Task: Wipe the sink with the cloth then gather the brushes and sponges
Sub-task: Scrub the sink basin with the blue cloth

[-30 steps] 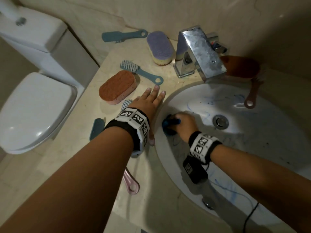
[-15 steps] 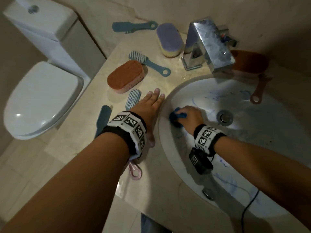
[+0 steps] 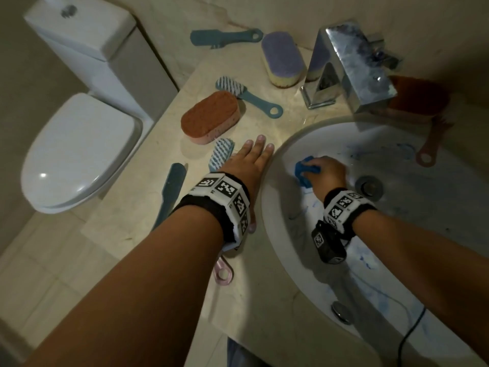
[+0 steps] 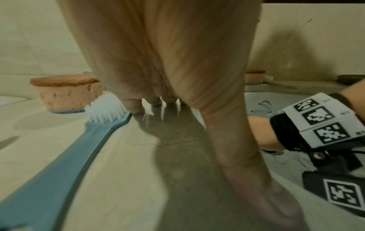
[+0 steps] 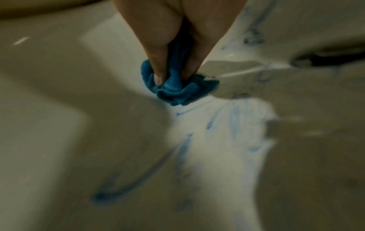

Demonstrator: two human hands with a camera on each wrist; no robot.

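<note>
My right hand (image 3: 326, 172) grips a bunched blue cloth (image 3: 304, 172) and presses it on the left inner wall of the white sink (image 3: 423, 221), which carries blue smears. In the right wrist view the fingers pinch the cloth (image 5: 177, 87) against the basin. My left hand (image 3: 251, 165) lies flat with straight fingers on the beige counter (image 3: 264, 300) beside the sink rim. Around it lie an orange sponge (image 3: 210, 116), a purple sponge (image 3: 283, 58), blue brushes (image 3: 221, 153) (image 3: 246, 95) (image 3: 225, 37) and a pink brush handle (image 3: 223, 274). The left wrist view shows a blue brush (image 4: 79, 148) beside my palm.
A chrome tap (image 3: 346, 64) stands behind the basin, with an orange sponge (image 3: 418, 95) and a brown-handled brush (image 3: 428, 147) at its right. The drain (image 3: 369, 186) is mid-basin. A white toilet (image 3: 79, 149) stands left of the counter. A black cable (image 3: 410, 332) hangs over the front rim.
My right hand has slid the cloth up and away along the sink's left wall. The left hand has stayed flat on the counter; the head view has shifted.
</note>
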